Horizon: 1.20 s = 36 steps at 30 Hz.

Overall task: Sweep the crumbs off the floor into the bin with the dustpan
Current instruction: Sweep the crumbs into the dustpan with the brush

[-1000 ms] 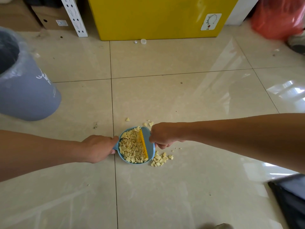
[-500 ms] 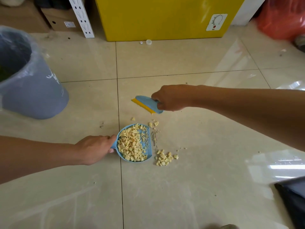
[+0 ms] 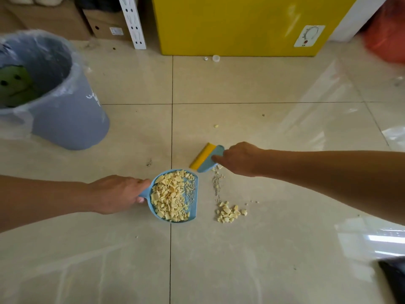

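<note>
My left hand [image 3: 115,193] grips the handle of a small blue dustpan [image 3: 194,212] that rests on the tiled floor, full of pale yellow crumbs [image 3: 169,196]. My right hand [image 3: 240,159] holds a blue brush with a yellow edge [image 3: 205,158], low over the floor just beyond the pan's upper right corner. A small heap of loose crumbs [image 3: 229,211] and a trail of fine grit [image 3: 217,185] lie on the floor right of the pan. A single crumb [image 3: 216,126] lies farther back. The grey-blue bin [image 3: 65,119], lined with a clear bag, stands at the left.
A yellow cabinet [image 3: 241,23] stands at the back with a small white cap [image 3: 215,58] on the floor before it. Cardboard boxes [image 3: 105,25] and a white perforated post [image 3: 133,20] are at the back left. A red bag [image 3: 388,36] sits far right, a dark object [image 3: 394,279] near right.
My right hand lifted the brush out of the pan, swung it up and back, then brought it down beside the pan's far right corner. The pan stayed put.
</note>
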### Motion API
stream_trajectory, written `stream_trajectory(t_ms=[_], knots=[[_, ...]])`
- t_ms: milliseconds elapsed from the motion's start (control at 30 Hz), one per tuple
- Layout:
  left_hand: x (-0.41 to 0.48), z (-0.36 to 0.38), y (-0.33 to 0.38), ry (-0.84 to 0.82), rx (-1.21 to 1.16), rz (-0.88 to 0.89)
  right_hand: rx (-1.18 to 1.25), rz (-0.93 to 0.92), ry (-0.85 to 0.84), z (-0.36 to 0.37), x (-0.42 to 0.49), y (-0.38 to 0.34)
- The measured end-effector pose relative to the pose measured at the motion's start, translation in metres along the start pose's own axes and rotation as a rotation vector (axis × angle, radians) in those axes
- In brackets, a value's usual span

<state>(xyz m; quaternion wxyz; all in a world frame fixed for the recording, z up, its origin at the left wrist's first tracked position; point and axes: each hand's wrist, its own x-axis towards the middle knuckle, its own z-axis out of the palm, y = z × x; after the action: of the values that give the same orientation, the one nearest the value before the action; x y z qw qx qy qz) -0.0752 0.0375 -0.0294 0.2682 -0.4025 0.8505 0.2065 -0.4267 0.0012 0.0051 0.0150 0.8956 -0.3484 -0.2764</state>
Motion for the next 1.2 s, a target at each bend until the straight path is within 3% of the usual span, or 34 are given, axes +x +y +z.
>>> stream_trajectory(t_ms=[267,433,667,800,1033,1200], knots=[[0.009,-0.014,0.003,-0.046,0.056,0.057,0.106,0.029,-0.169,-0.025,-0.028,0.014],[0.011,-0.028,-0.004,0.011,0.046,-0.007,0.325,0.264,-0.082,-0.049,-0.012,0.061],[0.004,-0.035,-0.006,0.111,-0.027,-0.098,0.337,0.525,0.013,-0.035,0.042,0.084],[-0.002,-0.027,-0.002,0.103,-0.083,-0.128,0.252,0.441,-0.038,-0.03,0.044,0.064],[-0.003,-0.023,0.027,0.072,-0.256,-0.203,0.169,0.137,-0.149,-0.006,-0.015,-0.017],[-0.011,-0.011,0.039,0.016,-0.269,-0.206,0.214,0.147,-0.118,0.014,-0.056,-0.038]])
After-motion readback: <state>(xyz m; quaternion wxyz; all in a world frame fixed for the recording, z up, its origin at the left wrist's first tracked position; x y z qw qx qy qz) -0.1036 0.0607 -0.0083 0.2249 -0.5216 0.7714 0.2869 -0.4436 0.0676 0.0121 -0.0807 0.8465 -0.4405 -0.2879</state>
